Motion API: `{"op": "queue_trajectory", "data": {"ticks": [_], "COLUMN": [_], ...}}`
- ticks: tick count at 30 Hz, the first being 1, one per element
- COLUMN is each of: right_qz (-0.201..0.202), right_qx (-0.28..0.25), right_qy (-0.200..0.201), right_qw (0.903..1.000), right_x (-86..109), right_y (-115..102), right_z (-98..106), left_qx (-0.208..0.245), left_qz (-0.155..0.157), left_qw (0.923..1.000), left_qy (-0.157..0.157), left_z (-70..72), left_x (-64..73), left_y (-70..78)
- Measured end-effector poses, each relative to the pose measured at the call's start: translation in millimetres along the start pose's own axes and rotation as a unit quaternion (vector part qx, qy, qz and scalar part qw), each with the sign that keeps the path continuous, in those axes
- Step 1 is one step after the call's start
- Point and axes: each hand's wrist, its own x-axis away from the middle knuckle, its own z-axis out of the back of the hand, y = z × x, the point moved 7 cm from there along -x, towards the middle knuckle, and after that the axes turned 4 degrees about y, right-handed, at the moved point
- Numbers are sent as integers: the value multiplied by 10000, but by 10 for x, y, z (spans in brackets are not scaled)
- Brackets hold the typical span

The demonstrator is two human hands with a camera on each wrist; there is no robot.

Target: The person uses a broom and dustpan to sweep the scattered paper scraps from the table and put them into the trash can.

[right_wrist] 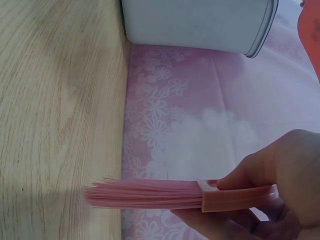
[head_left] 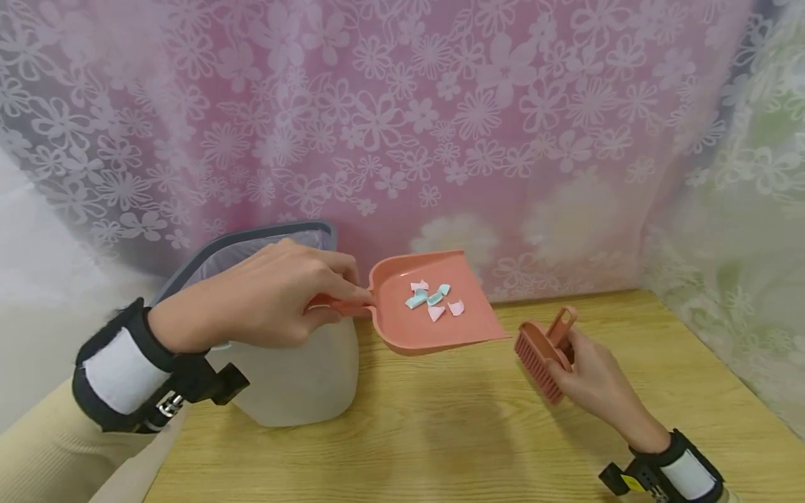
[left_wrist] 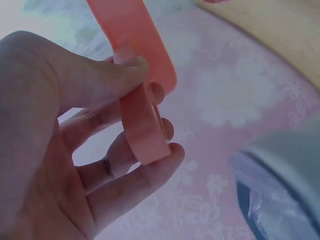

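Note:
In the head view my left hand [head_left: 277, 293] grips the handle of a coral dustpan [head_left: 402, 328], which is raised above the table. Several pink and pale blue scraps [head_left: 434, 299] lie on the pan. The left wrist view shows the thumb and fingers around the dustpan handle [left_wrist: 145, 125]. To the right, my right hand [head_left: 594, 374] holds a small coral brush [head_left: 534, 349] by its body, apart from the dustpan. Its pink bristles [right_wrist: 145, 194] stick out sideways in the right wrist view.
A pale trash bin [head_left: 302, 384] with a grey rim and a liner stands at the left, partly behind my left hand and forearm. The wooden table [head_left: 440, 433] meets a pink floral curtain [head_left: 402, 140] at the back. A pale green floral cloth [head_left: 755, 230] hangs at the right.

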Motion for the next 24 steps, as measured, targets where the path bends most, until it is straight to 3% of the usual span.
{"op": "queue_trajectory", "data": {"ticks": [8,17,24], "right_qz": [76,-4,-92], "right_qx": [49,-37,-105], "right_qy": [63,-66,-122], "right_qw": [9999,10000,9998], "right_x": [-12,-1,10], "right_y": [-15,-19,-17], "right_z": [2,-10,-20], "left_qx": [-136,-397,-298], "left_qz": [423,807,1255], "left_qw": [9990,9959,9916], "left_qy": [28,38,16], "left_z": [120,151,162], "left_x": [139,346,511], "left_y": [-288,-658,-892]}}
